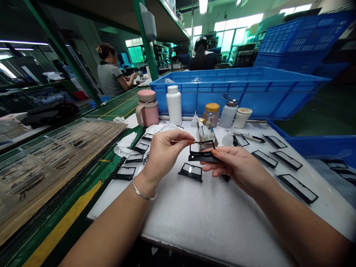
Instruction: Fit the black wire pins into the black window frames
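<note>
My right hand [232, 161] grips a small black plastic frame [204, 157] by its right end, thumb on top and fingers beneath. The frame is held tilted above the white work surface. My left hand [165, 150] is closed in a pinch at the frame's upper left corner. A thin dark piece [197, 142] runs from its fingertips to the frame; its kind is too small to make out. Just below lies another black frame [191, 171] with a clear window. Part of a dark piece [226, 178] shows under my right hand.
More black frames lie at the left [125, 172] and right [299, 188]. Behind stand a pink mug [148, 109], a white bottle [174, 105], jars, a small box of tools and a large blue crate [239, 94]. A cutter knife [251, 137] lies right. Two people sit farther back.
</note>
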Action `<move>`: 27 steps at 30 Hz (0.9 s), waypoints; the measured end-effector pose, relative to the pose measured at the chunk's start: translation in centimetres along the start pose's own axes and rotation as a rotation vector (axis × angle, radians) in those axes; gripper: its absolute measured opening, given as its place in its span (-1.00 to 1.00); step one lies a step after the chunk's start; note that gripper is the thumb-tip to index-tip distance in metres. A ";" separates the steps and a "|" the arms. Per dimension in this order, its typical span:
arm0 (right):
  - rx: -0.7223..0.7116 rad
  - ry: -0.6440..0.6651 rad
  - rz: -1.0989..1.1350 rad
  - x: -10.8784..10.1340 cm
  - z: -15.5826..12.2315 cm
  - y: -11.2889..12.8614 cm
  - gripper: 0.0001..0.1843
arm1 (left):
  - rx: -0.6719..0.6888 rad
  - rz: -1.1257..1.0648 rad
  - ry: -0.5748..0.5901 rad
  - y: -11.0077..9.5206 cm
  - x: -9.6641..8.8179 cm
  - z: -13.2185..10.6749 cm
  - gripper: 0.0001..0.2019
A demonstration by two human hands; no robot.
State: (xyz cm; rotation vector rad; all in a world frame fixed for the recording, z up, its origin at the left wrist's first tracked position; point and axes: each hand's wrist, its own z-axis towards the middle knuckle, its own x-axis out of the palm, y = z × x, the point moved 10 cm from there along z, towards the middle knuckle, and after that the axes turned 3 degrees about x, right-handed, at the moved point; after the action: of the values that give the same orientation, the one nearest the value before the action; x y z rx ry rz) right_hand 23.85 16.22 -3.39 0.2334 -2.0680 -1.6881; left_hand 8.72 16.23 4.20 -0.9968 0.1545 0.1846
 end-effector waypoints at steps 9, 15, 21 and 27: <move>-0.020 0.026 0.002 -0.1 0.1 0.0 -0.74 | 0.106 0.162 0.090 -0.9 1.6 -0.5 -0.93; -0.015 0.026 0.047 0.0 0.2 -0.2 -0.73 | 0.187 0.300 0.107 -1.7 2.3 -1.0 -0.91; -0.014 0.046 0.063 0.3 0.2 -0.1 -0.73 | 0.279 0.369 0.136 -2.2 3.0 -1.2 -0.89; -0.016 0.068 0.007 0.5 0.0 -0.1 -0.73 | 0.289 0.435 0.137 -2.2 3.2 -1.3 -0.89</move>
State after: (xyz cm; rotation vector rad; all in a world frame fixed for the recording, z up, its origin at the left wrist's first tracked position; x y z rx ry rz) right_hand 23.44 16.00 -3.37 0.2747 -2.0035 -1.6688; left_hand 12.32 14.26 4.63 -0.6769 0.5108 0.4774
